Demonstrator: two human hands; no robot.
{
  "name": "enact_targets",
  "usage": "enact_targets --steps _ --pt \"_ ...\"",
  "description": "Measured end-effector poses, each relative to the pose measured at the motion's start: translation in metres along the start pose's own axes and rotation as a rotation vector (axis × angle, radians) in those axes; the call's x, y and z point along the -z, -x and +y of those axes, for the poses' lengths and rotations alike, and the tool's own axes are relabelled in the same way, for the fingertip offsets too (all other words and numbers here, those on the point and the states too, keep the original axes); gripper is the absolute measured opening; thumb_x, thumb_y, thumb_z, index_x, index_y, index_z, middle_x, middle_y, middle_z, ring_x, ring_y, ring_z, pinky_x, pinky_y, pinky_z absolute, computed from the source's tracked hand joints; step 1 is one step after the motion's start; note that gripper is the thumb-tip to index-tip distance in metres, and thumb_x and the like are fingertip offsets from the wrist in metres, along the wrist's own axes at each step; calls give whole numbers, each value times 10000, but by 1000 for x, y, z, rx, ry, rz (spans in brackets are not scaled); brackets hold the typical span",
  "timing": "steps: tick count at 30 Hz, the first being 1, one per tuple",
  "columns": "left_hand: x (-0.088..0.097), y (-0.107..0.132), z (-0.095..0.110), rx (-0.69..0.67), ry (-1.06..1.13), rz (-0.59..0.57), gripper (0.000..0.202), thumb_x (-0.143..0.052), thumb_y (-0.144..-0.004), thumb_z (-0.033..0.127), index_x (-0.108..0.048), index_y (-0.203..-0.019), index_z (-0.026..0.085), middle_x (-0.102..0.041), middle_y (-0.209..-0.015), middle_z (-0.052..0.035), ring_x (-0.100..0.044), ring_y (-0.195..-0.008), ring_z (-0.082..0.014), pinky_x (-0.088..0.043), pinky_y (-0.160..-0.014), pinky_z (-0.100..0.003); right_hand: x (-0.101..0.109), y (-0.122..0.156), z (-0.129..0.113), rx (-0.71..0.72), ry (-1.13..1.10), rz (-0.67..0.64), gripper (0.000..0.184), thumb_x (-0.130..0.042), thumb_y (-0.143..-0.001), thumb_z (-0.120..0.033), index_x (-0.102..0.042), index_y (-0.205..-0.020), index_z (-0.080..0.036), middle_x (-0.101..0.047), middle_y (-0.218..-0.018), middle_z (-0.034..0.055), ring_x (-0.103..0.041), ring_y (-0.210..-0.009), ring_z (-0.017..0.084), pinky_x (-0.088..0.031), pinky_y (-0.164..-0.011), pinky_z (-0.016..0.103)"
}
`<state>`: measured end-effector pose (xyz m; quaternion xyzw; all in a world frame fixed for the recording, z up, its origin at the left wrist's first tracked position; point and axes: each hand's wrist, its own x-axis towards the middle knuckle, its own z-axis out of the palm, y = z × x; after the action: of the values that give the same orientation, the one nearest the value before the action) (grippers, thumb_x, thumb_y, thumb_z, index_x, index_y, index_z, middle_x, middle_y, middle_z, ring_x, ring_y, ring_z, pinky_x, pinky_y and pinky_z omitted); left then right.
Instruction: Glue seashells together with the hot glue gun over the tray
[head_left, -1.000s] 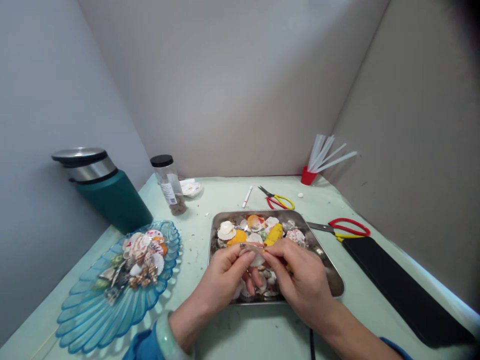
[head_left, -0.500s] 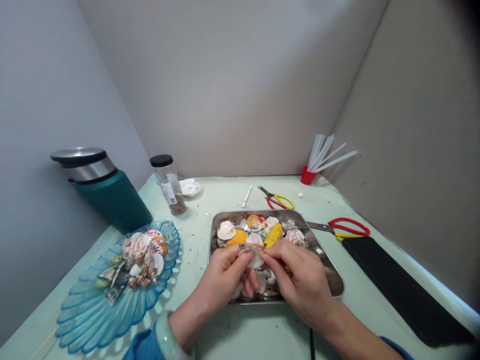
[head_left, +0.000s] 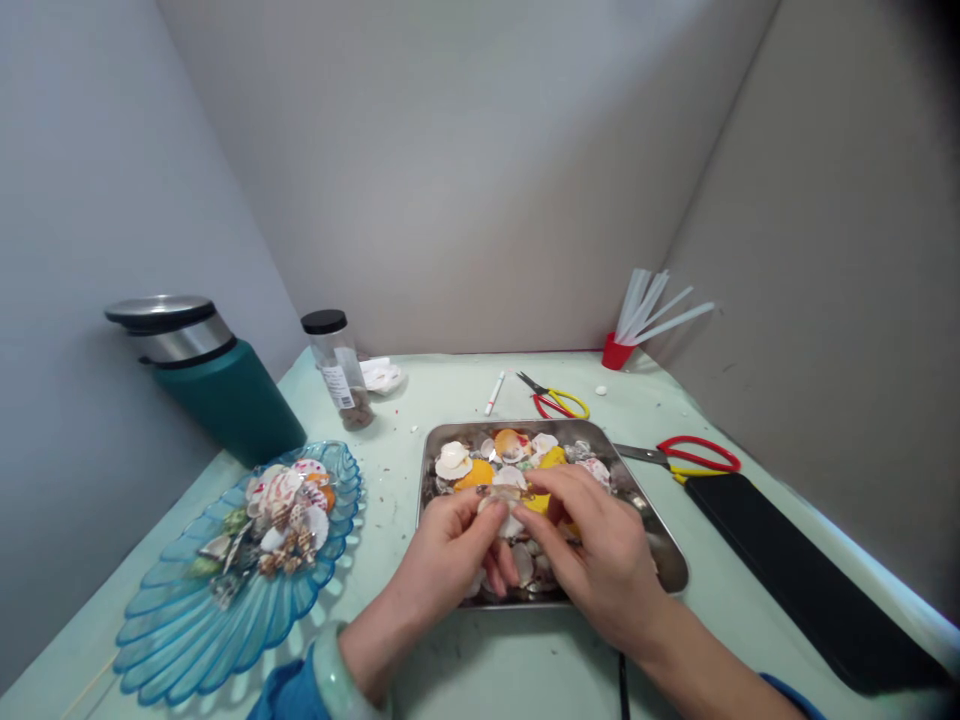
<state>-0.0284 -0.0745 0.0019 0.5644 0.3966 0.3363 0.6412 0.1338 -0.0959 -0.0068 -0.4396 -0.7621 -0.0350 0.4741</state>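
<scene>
Over a metal tray (head_left: 679, 575), a small whitish shell (head_left: 507, 497) is between my two hands. My left hand (head_left: 461, 535) pinches it between thumb and fingers. My right hand (head_left: 592, 545) has its thumb and forefinger at the shell's right edge, a little parted around it; the exact contact is partly hidden. Beneath my hands the tray holds several shells, among them a white scallop shell (head_left: 453, 461) and an orange shell (head_left: 475, 474). A yellow piece (head_left: 553, 457) lies partly behind my right fingers.
To the left, a blue shell-shaped dish (head_left: 217, 655) bears several shells, with a teal bottle (head_left: 225, 400) behind it. A black-lidded jar (head_left: 337, 370), a marker (head_left: 495, 393), scissors (head_left: 559, 400), larger scissors (head_left: 694, 456), a red cup (head_left: 617, 352) of glue sticks and a black slab (head_left: 810, 580) surround the tray.
My right fingers have opened slightly and shifted, the forefinger lifting and now covering more of the yellow piece. My left hand keeps its hold on the shell almost unmoved.
</scene>
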Motion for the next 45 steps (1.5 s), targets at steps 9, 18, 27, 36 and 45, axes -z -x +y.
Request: enact_targets --steps 9,18,27,36,45 --pt "-3 2 1 64 -17 -78 377 -531 -812 519 -514 -802 142 -629 -496 -20 -538 -378 -101 -428 -415 -189 3 -1 -2 75 63 -56 179 -529 -869 -124 -621 -1011 -182 -639 -924 81 -615 -820 185 -513 -731 324" --pt "-3 2 5 81 13 -104 374 -576 -789 502 -547 -788 130 -651 -545 -40 -582 -423 -119 -457 -451 -207 2 -1 -1 74 8 -48 191 -510 -876 -106 -633 -1012 -160 -648 -907 90 -622 -812 180 -521 -737 319" --pt "-2 3 5 79 23 -128 374 -567 -801 495 -559 -819 121 -655 -557 -47 -581 -430 -118 -454 -455 -205 2 -3 -3 6 -29 -36 183 -480 -899 -141 -649 -961 -178 -647 -854 76 -614 -765 176 -519 -698 311" --pt "-2 4 10 131 58 -163 389 -589 -774 504 -533 -850 126 -657 -537 -51 -590 -429 -130 -468 -464 -217 1 -5 -1 -68 -149 -68 187 -430 -935 -150 -611 -902 -186 -608 -830 55 -587 -769 161 -507 -707 302" --pt "0 5 9 112 43 -217 369 -555 -812 484 -535 -870 120 -668 -557 -65 -590 -441 -117 -463 -473 -199 4 -5 1 -232 -298 -117 185 -466 -929 -185 -627 -837 -185 -634 -809 33 -593 -761 152 -475 -702 278"
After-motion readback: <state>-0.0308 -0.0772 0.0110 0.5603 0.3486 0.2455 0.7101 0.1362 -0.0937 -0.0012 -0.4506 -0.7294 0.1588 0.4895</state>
